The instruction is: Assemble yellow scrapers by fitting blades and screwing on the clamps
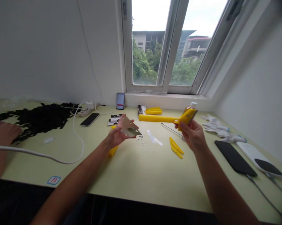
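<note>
And here we are in a bright little corner, with a white painted wall (37, 53) on the left, a thin crack (85, 40) running down it, and a second white wall (255, 93) closing in on the right! Dead ahead sits a white-framed double window (163, 43) above a deep white sill (166, 101), showing leafy green trees (141, 62), pale concrete buildings (194, 47) and a flat, overcast sky (150, 15). Running below it all, wall to wall, is a pale green desktop (145, 178) with a black edge along its front.
</note>
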`<move>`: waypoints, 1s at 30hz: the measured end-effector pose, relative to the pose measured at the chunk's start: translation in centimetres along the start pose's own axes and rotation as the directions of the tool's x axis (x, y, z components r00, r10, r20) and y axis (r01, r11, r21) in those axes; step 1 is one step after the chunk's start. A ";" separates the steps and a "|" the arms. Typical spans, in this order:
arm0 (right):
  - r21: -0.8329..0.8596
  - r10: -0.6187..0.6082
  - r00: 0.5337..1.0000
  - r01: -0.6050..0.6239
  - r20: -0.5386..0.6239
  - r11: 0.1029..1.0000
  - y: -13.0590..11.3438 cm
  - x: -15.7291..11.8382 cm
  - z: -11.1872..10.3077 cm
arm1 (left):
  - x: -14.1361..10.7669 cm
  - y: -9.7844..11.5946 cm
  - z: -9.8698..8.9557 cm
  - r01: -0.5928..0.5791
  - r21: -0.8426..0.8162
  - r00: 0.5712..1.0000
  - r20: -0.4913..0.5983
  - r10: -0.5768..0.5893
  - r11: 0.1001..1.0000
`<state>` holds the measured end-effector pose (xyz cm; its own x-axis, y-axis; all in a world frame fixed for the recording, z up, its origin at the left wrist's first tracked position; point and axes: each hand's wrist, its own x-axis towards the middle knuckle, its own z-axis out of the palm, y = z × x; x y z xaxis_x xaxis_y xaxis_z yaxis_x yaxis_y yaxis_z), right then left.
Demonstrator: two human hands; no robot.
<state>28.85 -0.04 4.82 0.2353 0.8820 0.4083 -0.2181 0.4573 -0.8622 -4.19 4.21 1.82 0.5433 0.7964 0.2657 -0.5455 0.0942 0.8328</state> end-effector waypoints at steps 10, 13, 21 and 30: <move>-0.202 0.166 0.915 -0.096 0.367 0.975 1.0 -1.3 0.0 | -1.1 -2.1 1.8 0.142 -0.155 0.977 0.184 -0.113 0.978; -0.208 0.190 0.903 -0.115 0.386 0.971 0.8 -1.6 0.7 | -1.3 -2.2 2.3 0.142 -0.166 0.978 0.176 -0.112 0.976; -0.190 0.297 0.858 -0.237 0.418 0.953 1.7 -1.3 -0.2 | -1.7 -2.5 2.9 0.252 -0.214 0.958 0.192 -0.213 0.944; -0.030 0.398 0.782 -0.439 0.480 0.898 4.7 -2.9 2.5 | -2.0 -2.5 3.8 0.433 -0.106 0.898 -0.037 -0.438 0.895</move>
<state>24.79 -0.12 0.32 -0.3579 0.9260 0.1200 -0.2708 0.0201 -0.9624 -1.42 0.10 1.05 0.7036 0.6958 -0.1441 -0.3212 0.4923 0.8090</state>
